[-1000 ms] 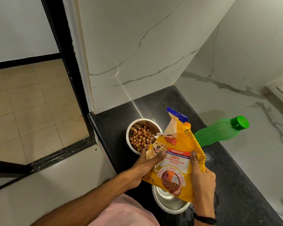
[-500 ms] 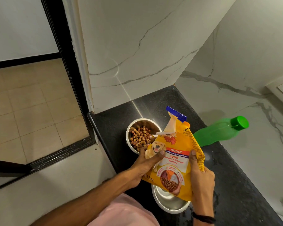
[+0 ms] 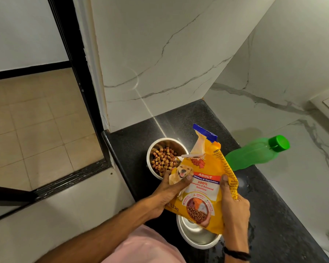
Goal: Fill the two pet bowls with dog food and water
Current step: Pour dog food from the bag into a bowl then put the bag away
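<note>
Little has changed over the last second: the bag (image 3: 203, 183) sits a touch more upright than a second ago, held in the same spot, and no kibble is falling from it. That suggests pouring is over and the food half of the task is done, with the water half untouched.

The counter (image 3: 273, 215) carries everything. The bag hangs above it, between the two bowls, its long axis running from the bottom corner near the person up and away to the torn blue top (image 3: 204, 132), which points up and slightly away toward the wall rather than down into a bowl. The green bottle (image 3: 254, 154) stands just right of the bag, leaning in this wide view, cap on and pointing up and right.

The far bowl (image 3: 154, 149) holds a heap of kibble (image 3: 163, 160). The near bowl (image 3: 198, 238), partly hidden under the bag, looks empty.

The left hand (image 3: 169, 194) grips the bag's left edge, thumb across the front. The right hand (image 3: 234, 204) clasps its right edge, fingers wrapped behind.
</note>
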